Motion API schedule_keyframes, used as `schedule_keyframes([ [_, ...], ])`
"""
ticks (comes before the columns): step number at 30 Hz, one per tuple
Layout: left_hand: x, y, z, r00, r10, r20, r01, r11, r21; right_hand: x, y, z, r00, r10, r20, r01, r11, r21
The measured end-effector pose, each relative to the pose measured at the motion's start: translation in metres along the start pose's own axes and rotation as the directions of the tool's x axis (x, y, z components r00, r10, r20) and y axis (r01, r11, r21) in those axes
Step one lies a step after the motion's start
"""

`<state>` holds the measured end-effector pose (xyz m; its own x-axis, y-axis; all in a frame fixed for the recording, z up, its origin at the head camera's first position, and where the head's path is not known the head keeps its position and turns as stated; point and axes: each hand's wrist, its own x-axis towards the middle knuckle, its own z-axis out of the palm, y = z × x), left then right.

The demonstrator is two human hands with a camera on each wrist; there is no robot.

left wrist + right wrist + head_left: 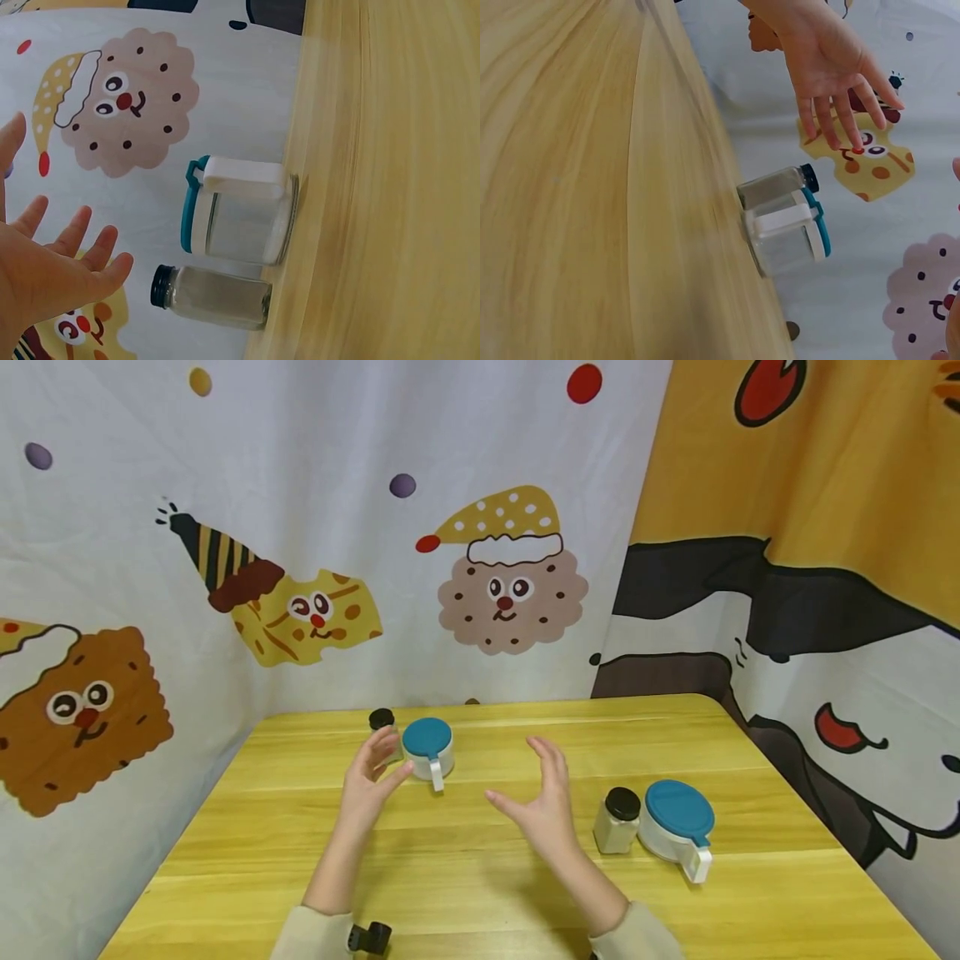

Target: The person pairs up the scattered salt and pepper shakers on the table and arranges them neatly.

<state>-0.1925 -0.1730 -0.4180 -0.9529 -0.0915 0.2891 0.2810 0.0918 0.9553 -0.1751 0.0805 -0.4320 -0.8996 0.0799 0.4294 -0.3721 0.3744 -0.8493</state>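
Note:
My left hand (372,781) hovers over the table with fingers spread and loosely bent, holding nothing. It is nearest a glass bottle with a black cap (382,720), partly hidden behind it, and a clear jar with a blue lid and white handle (427,739). In the left wrist view, that jar (244,217) and the bottle (217,296) stand side by side, apart from the fingers. My right hand (543,797), also empty, is held in the air with thumb and fingers apart. To its right stand a black-capped bottle with pale contents (617,831) and a second blue-lidded jar (678,810).
The yellow wood-grain table (450,877) has its back edge against a white curtain (337,468) printed with cartoon food faces. An orange, black and white printed curtain (825,502) hangs at the right. A small black device (370,937) sits at the left wrist.

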Motion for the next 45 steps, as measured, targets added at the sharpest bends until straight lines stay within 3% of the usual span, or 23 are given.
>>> schedule_keyframes([
  [8, 0.003, -0.002, -0.002, 0.999, -0.04, -0.02, 0.04, 0.999, 0.003, 0.003, 0.004, 0.009, 1.0, -0.019, 0.002, 0.019, 1.0, -0.015],
  [22, 0.01, -0.013, -0.009, 0.998, -0.053, -0.041, 0.054, 0.998, 0.025, 0.005, 0.003, 0.02, 1.0, -0.002, 0.027, 0.001, 1.0, 0.008],
  [30, 0.016, -0.013, -0.018, 0.998, -0.039, -0.053, 0.043, 0.996, 0.076, 0.009, 0.005, 0.024, 0.999, -0.003, 0.045, 0.003, 1.0, 0.003],
  [45, 0.028, -0.027, -0.031, 0.997, -0.018, -0.077, 0.029, 0.989, 0.143, 0.012, 0.008, 0.032, 0.996, 0.038, 0.082, -0.038, 0.999, 0.007],
])
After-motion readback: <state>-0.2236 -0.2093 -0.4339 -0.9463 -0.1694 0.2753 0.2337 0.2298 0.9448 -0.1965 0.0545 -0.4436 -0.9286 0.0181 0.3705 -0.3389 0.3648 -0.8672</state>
